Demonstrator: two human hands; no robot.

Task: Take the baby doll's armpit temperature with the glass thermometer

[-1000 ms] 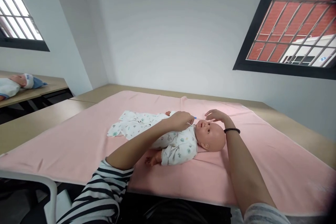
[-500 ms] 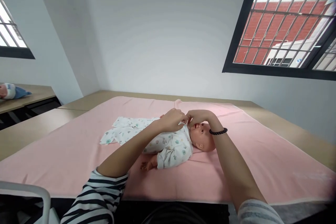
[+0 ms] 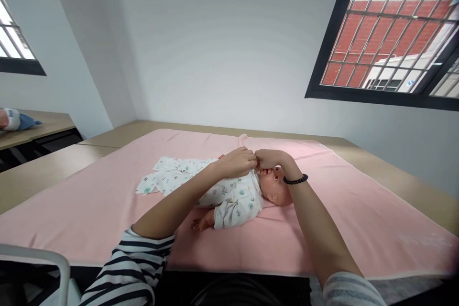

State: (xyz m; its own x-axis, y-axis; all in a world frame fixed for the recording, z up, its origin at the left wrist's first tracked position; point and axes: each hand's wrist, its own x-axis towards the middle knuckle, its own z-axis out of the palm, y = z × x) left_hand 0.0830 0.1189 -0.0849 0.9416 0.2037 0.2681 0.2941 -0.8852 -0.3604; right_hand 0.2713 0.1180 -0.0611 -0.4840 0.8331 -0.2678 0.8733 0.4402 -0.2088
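Note:
A baby doll in a white patterned sleepsuit lies on its back on a pink blanket, head to the right. My left hand and my right hand meet above the doll's chin and collar, fingertips pinched together and touching each other. What they pinch is too small to make out. A black bead bracelet circles my right wrist. The doll's bare hand sticks out toward me.
The blanket covers a wide wooden table set against a grey wall. A second doll with a blue cap lies on another table at far left. A white chair rail stands at lower left. Barred windows sit on both sides.
My right hand came down from above the doll's head to meet my left hand at the collar; both now pinch together. The view shifted slightly right.

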